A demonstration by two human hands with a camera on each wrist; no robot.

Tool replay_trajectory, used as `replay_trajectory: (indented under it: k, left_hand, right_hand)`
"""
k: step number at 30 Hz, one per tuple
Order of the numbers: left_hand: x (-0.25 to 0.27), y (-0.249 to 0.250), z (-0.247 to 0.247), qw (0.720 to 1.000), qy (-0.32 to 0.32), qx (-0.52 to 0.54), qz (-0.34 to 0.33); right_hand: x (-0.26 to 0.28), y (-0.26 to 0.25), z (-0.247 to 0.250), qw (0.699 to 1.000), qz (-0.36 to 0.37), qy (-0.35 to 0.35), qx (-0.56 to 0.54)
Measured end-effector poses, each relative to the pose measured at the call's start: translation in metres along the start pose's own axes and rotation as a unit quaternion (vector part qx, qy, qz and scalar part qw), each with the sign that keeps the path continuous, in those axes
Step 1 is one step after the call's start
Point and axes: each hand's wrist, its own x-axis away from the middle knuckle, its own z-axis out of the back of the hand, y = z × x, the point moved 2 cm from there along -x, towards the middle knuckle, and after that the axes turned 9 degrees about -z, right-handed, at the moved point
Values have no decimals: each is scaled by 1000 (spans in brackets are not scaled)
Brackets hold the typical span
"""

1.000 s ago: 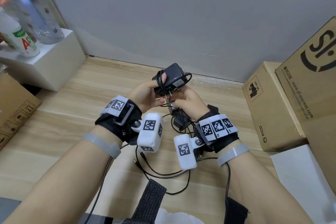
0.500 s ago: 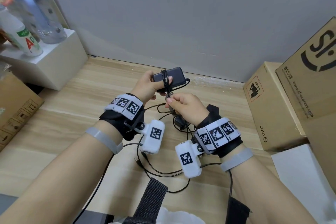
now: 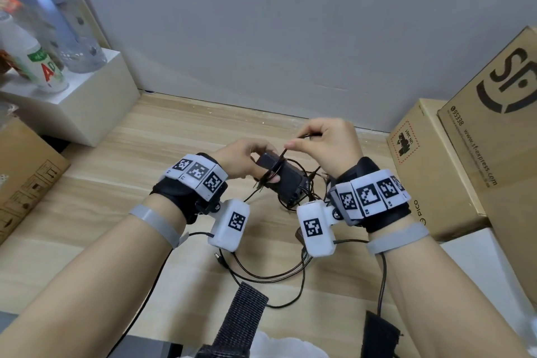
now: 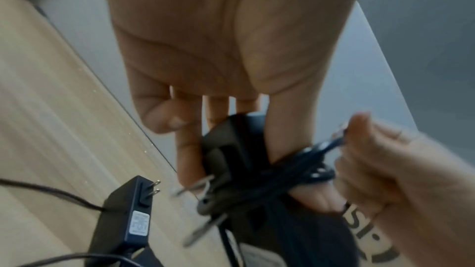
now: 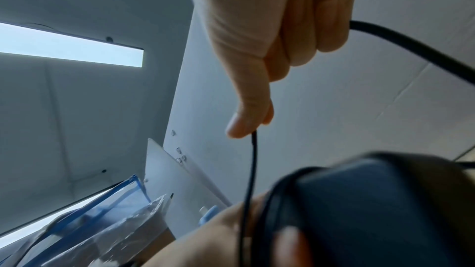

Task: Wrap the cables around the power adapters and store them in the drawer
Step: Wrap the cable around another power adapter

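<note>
Containers: two cardboard boxes stand at the right edge of the wooden floor, a smaller box marked PICO and a larger box with an SF logo behind it; both are closed, contents not visible. A third cardboard box sits at far left. A white block at far left against the grey wall carries a blue bottle and a white bottle with a green label.

Task items: a black power adapter is held above the floor, centre, by the left hand, fingers and thumb curled round its body, several cable turns already across it. The right hand pinches the thin black cable between thumb and forefinger just above the adapter, other fingers curled. A second adapter lies on the floor beneath, prongs showing, its loose cord looping toward the near edge.

No drawer is in view.
</note>
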Motion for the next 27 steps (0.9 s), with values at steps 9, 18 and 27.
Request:
replay_trajectory:
  k: [9, 18, 27]
  left_hand:
    - [5, 20, 7, 955, -17, 267, -127]
    - [1, 25, 0, 944, 161, 274, -85]
    - [3, 16, 5, 952, 243, 185, -32]
  right_hand:
    - [-2, 34, -9, 997, -62, 5, -51]
    - [14, 21, -33, 991, -44, -123, 36]
    - [21, 12, -35, 979, -13, -192, 66]
